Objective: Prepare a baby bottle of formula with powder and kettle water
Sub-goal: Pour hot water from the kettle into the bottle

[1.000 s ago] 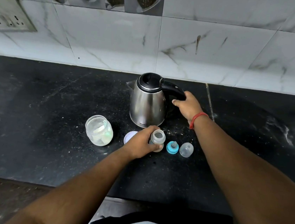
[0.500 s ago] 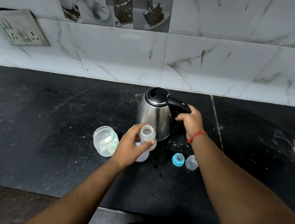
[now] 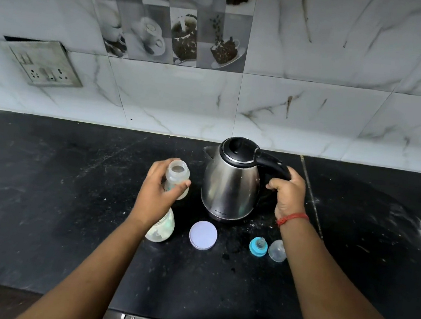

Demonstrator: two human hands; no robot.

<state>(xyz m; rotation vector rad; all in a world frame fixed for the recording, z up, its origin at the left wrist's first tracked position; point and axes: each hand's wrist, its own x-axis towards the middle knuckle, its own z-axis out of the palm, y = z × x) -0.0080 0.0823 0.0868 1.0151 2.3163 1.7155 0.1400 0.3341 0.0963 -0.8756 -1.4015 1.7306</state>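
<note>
Head view, the only one on offer, shows the small clear plastic baby bottle [image 3: 177,179] held upright in the left hand [image 3: 156,196], fingers and thumb curled round its lower body, open mouth up, just left of the steel kettle with the black lid [image 3: 230,185]. The right hand [image 3: 288,194] is wrapped round the kettle's black handle [image 3: 273,165], and the kettle looks to stand on the black stone counter [image 3: 69,195]. Its spout [image 3: 208,151] points left and away, towards the bottle side, so I'd guess a pour means tipping leftward with the bottle mouth brought under it. Close by, nearer the person, lie a glass powder jar [image 3: 160,229], a round pale lid [image 3: 203,235], a blue teat ring [image 3: 258,246] and a clear cap [image 3: 277,250]; open counter lies left.
</note>
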